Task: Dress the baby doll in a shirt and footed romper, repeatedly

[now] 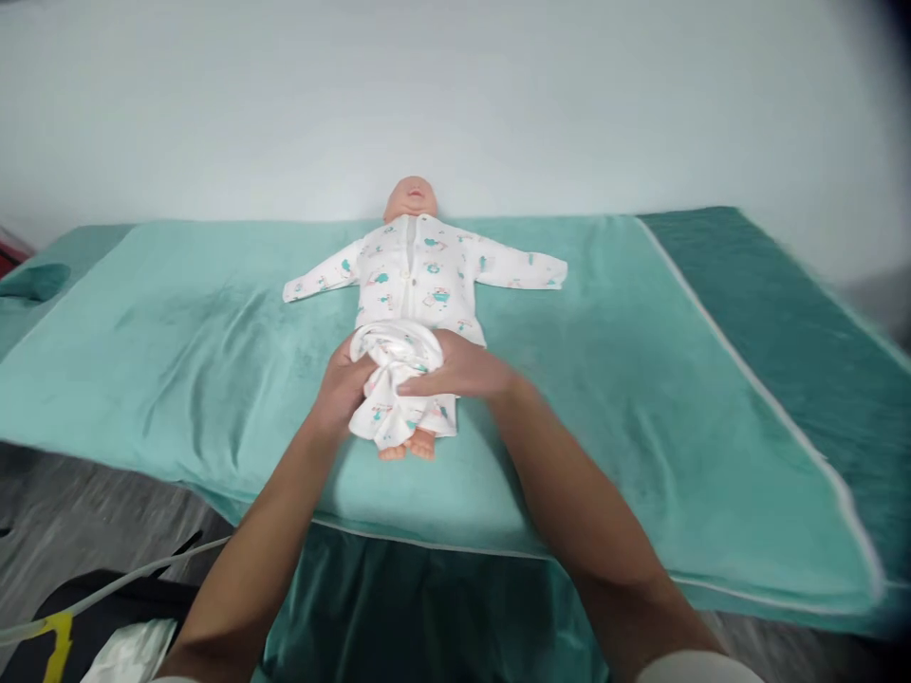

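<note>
A baby doll [411, 199] lies on its back, head toward the wall, wearing a white printed jacket [427, 270] with both sleeves spread wide. Over its legs, my left hand [346, 381] and my right hand [462, 368] grip bunched white baby pants [399, 365] with the same print, one hand at each side. My right thumb presses on the gathered cloth. Below the bunched fabric, the doll's bare feet [409, 446] show side by side. How far the pants reach up the legs is hidden by my hands and the folds.
A light green cloth [604, 379] covers the bed, with darker green fabric [797, 313] at the right. Behind stands a white wall [498, 104]. At the lower left are a pale hose [128, 579] with a yellow strap [58, 645] and a black item [92, 593].
</note>
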The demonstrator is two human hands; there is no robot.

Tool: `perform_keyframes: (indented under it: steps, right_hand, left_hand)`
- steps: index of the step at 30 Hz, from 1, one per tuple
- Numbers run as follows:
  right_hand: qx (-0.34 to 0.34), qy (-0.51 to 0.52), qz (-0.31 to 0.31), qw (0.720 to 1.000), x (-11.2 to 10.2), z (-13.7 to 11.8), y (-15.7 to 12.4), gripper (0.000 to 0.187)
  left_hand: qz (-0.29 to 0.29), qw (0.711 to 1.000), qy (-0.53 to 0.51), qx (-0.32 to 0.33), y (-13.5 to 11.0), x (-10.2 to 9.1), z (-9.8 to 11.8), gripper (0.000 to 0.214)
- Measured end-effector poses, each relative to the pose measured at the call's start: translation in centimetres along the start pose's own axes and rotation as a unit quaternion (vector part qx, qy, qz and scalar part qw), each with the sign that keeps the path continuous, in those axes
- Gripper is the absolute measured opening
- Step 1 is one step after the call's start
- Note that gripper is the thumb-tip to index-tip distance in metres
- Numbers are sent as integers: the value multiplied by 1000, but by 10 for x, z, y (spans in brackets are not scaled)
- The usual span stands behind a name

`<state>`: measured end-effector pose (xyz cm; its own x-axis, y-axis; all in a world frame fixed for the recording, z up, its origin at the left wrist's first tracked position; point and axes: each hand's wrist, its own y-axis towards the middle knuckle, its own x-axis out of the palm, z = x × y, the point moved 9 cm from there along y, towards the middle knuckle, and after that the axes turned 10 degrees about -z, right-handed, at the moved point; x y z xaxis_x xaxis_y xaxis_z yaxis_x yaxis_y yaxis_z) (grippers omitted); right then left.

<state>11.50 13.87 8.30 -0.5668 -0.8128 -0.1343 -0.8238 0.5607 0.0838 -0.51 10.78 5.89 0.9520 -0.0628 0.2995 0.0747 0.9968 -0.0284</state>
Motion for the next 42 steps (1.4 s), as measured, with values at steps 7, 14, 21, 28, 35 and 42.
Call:
perform_keyframes:
  steps: [7,14,21,28,35,42]
  right_hand:
    - [-26,137,14,990,-7,12,10,48]
    - [-21,76,-15,997,1,3,10,36]
    - [9,-170,-70,983,18,-5,11,9]
    - [94,-319,-123,935,35,-3,11,15]
    - [88,-363,-140,917,39,4,7,11]
    - [90,-408,-109,902,38,3,5,22]
  left_hand:
    - [-19,1000,14,-16,-3,-1,-5,33]
    - [24,1000,2,11,-18,-1,-1,39]
    - [80,996,-36,-30,-77,9,-16,39]
    - [157,978,-110,-83,-126,10,-21,33]
    - [213,951,-196,-104,-152,13,-58,38]
    - [233,970,-30,-69,-149,-25,-69,26]
